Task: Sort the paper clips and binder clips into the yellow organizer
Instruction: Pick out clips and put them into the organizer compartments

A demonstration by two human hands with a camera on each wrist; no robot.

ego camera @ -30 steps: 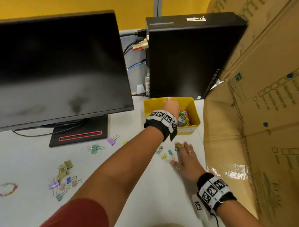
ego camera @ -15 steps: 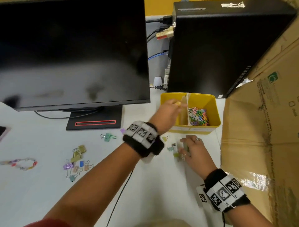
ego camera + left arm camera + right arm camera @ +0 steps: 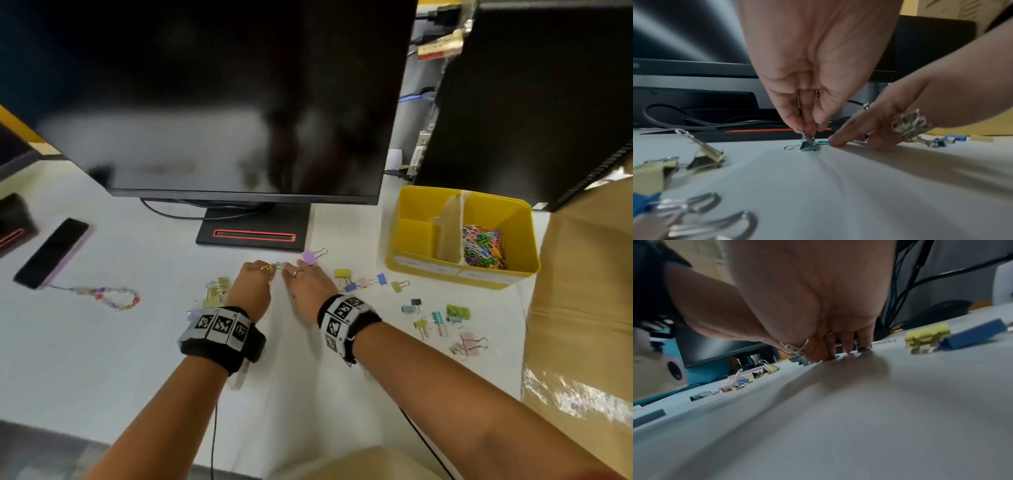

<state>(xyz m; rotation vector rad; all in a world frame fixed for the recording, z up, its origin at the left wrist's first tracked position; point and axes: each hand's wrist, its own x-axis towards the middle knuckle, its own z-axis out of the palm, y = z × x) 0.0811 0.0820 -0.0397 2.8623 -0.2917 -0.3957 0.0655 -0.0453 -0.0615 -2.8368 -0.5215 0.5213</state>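
White desk (image 3: 102, 359), scattered binder clips (image 3: 342, 274)

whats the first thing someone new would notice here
Probably the two hands meeting on the white desk in front of the monitor: the left hand pinches a small green binder clip while the right hand rests its fingertips beside it. Next, the yellow organizer at the right, with a bright heap of paper clips in its right compartment, and the binder clips scattered in front of it.
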